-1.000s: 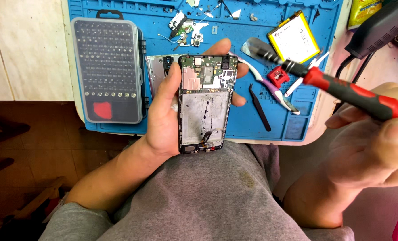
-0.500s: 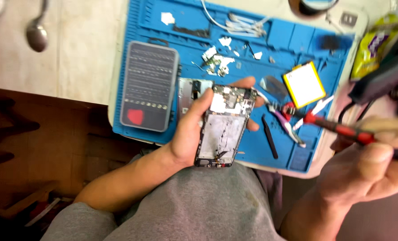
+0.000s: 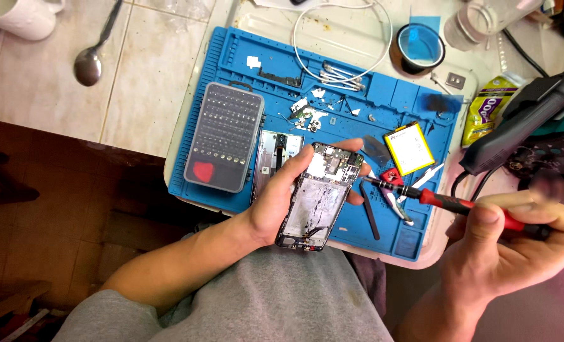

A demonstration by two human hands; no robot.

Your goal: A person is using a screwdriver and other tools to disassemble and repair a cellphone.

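Note:
My left hand [image 3: 281, 197] grips an opened phone [image 3: 317, 197], back cover off, circuit board and cracked inner frame showing. It is held above my lap at the near edge of a blue repair mat [image 3: 358, 101]. My right hand [image 3: 516, 244] holds a red-handled screwdriver [image 3: 450, 202]. Its dark tip points left and sits close to the phone's upper right corner.
A grey case of screwdriver bits [image 3: 224, 136] lies on the mat's left. A yellow battery [image 3: 410, 147], tweezers [image 3: 396, 202], small loose parts and a white cable [image 3: 342, 47] lie on the mat. A tape roll [image 3: 420, 47], spoon [image 3: 92, 57] and black hot-air tool [image 3: 522, 117] surround it.
The view has pulled back and shifted, showing more of the mat and tabletop. The screwdriver tip has come closer to the phone's upper right corner. The left hand keeps the phone.

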